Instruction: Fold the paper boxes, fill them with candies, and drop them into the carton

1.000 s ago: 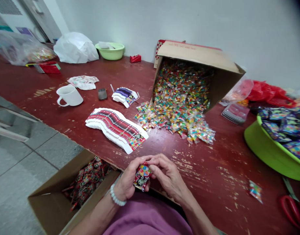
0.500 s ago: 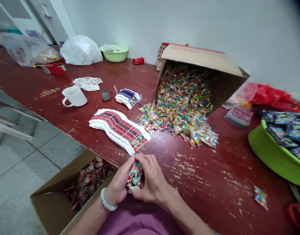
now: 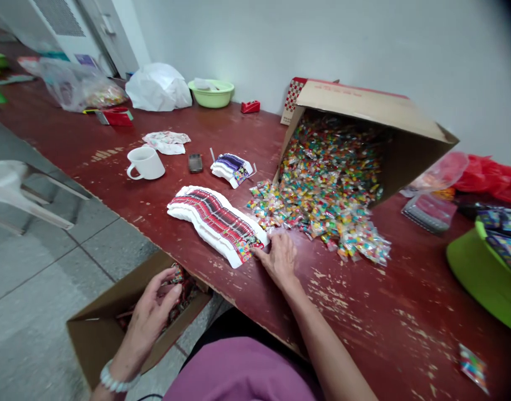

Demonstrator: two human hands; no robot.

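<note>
My left hand (image 3: 149, 314) hangs over the open cardboard box (image 3: 92, 328) on the floor at my left. Its fingers are loosely apart, and a small red printed packet (image 3: 178, 274) sits right at the fingertips, above several like packets in the box. My right hand (image 3: 279, 257) lies on the red table (image 3: 364, 301), fingers stretched out. They touch the near end of a fanned stack of flat red-and-white printed wrappers (image 3: 214, 220). A heap of small colourful candy bags (image 3: 322, 206) lies just beyond that hand.
A tipped cardboard box (image 3: 376, 111) spills the candy. A white mug (image 3: 146, 163), a small dark object (image 3: 195, 162) and a purple wrapper stack (image 3: 232, 167) lie farther back. A green basin (image 3: 481, 273) stands right. A white chair (image 3: 13, 189) stands left.
Both hands held one red packet together at the table edge. Now the left hand has swung down over the floor box with it, and the right hand has reached forward to the wrapper stack.
</note>
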